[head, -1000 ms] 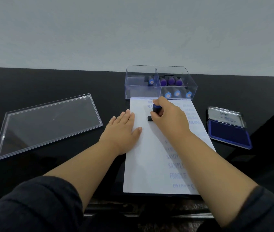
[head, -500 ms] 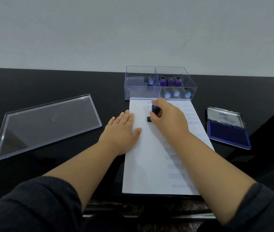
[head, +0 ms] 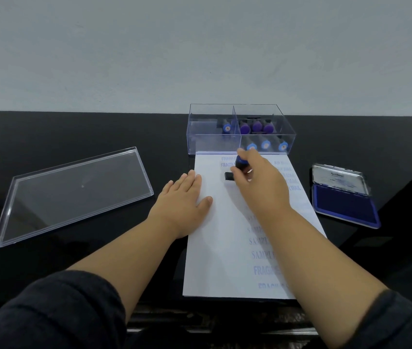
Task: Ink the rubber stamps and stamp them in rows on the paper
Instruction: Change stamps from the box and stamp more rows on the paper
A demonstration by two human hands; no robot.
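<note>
Near the paper's (head: 215, 248) far edge, our right hand (head: 260, 187) grips the rubber stamp (head: 237, 168) upright on the sheet while our left hand (head: 183, 200) lies flat, so we press straight down, then lift cleanly.

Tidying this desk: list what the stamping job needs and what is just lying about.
In use: stamp in right hand; paper under left hand; ink pad; box of spare stamps.
Lying about: lid.
</note>
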